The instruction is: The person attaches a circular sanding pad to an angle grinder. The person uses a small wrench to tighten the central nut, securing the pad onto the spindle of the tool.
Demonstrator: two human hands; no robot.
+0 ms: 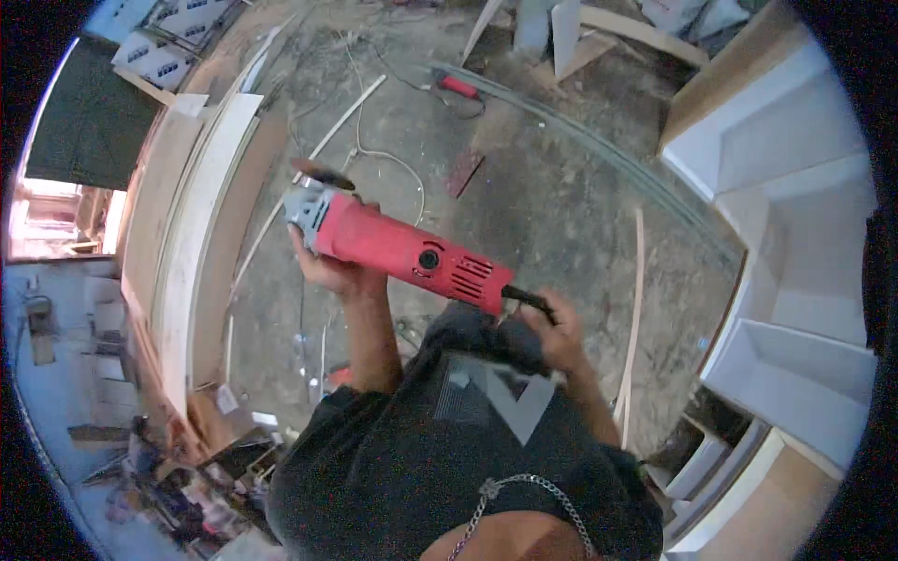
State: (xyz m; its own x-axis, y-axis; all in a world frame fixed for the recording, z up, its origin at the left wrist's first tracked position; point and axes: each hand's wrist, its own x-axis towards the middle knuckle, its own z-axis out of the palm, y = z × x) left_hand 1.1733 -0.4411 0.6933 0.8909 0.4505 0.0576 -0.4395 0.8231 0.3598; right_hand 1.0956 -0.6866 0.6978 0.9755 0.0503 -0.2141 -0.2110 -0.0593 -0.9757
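A red angle grinder (398, 248) is held up crosswise in front of my body. Its grey metal head and brown disc (323, 174) are at the left end, and the black power cord (529, 299) leaves the right end. My left hand (339, 271) grips the grinder from below near the head, fingers partly hidden behind the body. My right hand (558, 335) is closed round the cord close to where it enters the rear of the tool.
Long boards (201, 243) are stacked at the left. White cabinet boxes (795, 365) stand at the right. A second red power tool (458, 87) lies on the concrete floor ahead, near a pale cable (402, 161) and a dark red piece (465, 175). A wooden strip (637, 299) lies at the right.
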